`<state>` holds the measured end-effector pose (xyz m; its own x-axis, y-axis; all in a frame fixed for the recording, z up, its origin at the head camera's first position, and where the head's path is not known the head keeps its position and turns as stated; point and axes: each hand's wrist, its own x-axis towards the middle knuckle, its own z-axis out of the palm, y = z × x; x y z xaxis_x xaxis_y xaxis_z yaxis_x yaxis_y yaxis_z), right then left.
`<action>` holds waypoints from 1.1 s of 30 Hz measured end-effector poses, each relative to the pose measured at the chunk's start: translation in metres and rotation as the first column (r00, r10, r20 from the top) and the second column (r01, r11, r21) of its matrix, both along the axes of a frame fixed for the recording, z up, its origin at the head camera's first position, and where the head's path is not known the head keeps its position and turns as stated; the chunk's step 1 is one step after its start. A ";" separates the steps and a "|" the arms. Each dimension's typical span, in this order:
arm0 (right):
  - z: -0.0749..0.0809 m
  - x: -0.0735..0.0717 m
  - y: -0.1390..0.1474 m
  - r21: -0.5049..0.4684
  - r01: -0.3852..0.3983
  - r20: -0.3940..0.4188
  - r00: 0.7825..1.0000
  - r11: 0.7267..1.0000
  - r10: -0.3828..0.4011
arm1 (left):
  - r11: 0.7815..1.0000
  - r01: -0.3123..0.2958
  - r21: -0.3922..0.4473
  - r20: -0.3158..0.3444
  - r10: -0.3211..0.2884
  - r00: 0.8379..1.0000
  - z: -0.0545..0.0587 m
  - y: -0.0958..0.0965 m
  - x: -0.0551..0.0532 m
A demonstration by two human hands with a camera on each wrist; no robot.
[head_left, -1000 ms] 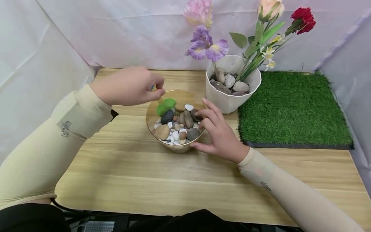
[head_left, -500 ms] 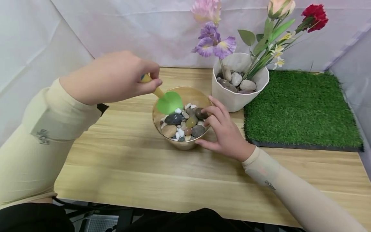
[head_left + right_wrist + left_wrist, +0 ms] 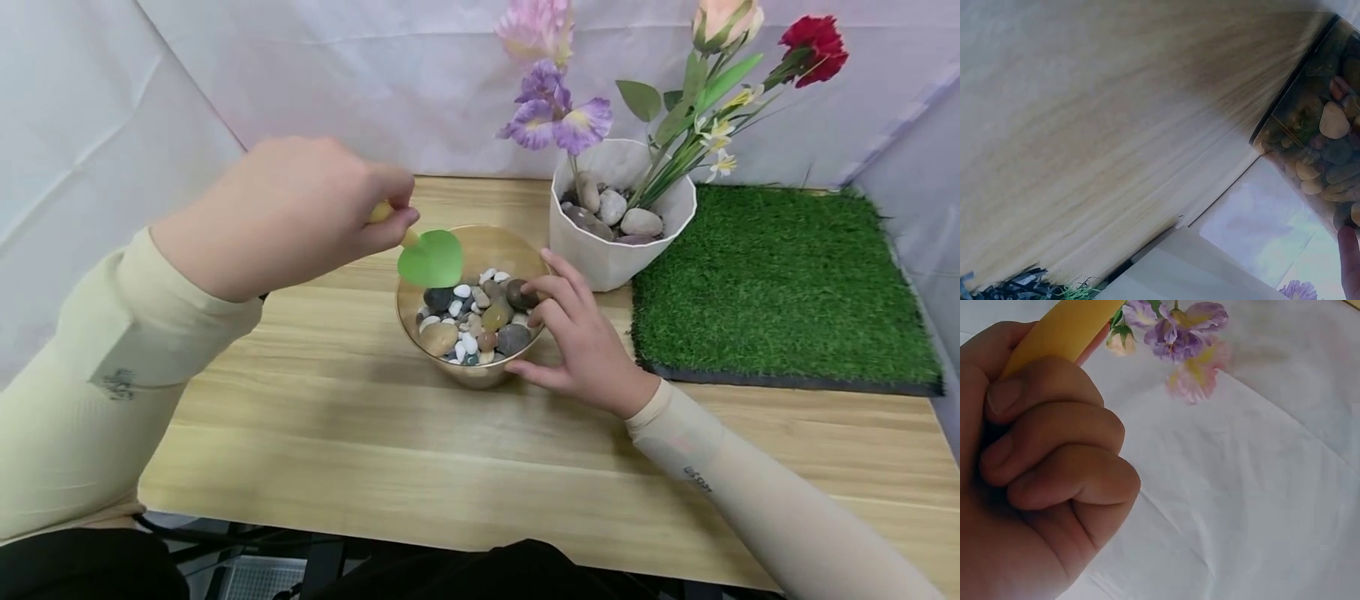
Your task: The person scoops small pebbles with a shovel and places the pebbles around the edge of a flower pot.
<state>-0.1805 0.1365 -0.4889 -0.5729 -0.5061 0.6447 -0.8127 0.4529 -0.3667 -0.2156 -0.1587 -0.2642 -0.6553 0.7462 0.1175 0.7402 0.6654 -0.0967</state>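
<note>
My left hand (image 3: 300,212) grips the yellow handle of a small toy shovel (image 3: 431,260) with a green blade. In the left wrist view, curled fingers (image 3: 1063,437) wrap that handle. The blade hangs over the far left rim of an amber see-through bowl (image 3: 491,242), with no stone visible on it. Inside lie mixed pebbles (image 3: 471,321), small white ones among larger black, tan and grey ones. My right hand (image 3: 581,346) holds the bowl's right side, thumb near the front and fingers bent along the wall. Only one fingertip (image 3: 1349,240) shows beside the bowl in the right wrist view.
Behind the bowl to the right stands a white pot (image 3: 600,254) with stones and artificial flowers (image 3: 555,121). A square of artificial turf (image 3: 780,300) lies right of it. White cloth (image 3: 375,92) hangs along the back of the wooden table (image 3: 390,467).
The shovel blade has come up from among the pebbles and moved slightly left, over the rim. Pebbles have shifted, with more white ones near the black stone. The right hand keeps its place on the bowl.
</note>
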 end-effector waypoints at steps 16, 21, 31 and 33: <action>0.000 0.000 0.001 -0.011 -0.007 -0.020 1.000 1.000 0.007 | 0.954 -0.027 -0.299 -0.142 -0.017 0.990 -0.040 0.074 0.044; -0.002 -0.002 -0.002 -0.003 -0.016 -0.010 1.000 1.000 0.016 | 0.965 -0.111 -0.237 0.128 0.144 0.981 -0.015 0.047 0.007; -0.003 -0.004 0.000 -0.006 -0.012 -0.011 1.000 1.000 0.012 | 0.970 -0.242 -0.008 0.461 0.218 0.860 -0.019 -0.018 -0.041; -0.003 -0.004 0.000 -0.005 -0.011 -0.009 1.000 1.000 0.011 | 0.962 -0.272 0.015 0.500 0.229 0.835 -0.023 -0.025 -0.046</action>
<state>-0.1843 0.1366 -0.4922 -0.5618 -0.5093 0.6520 -0.8207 0.4424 -0.3616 -0.2612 -0.1833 -0.2872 -0.8065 0.5508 -0.2148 0.4837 0.8237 0.2958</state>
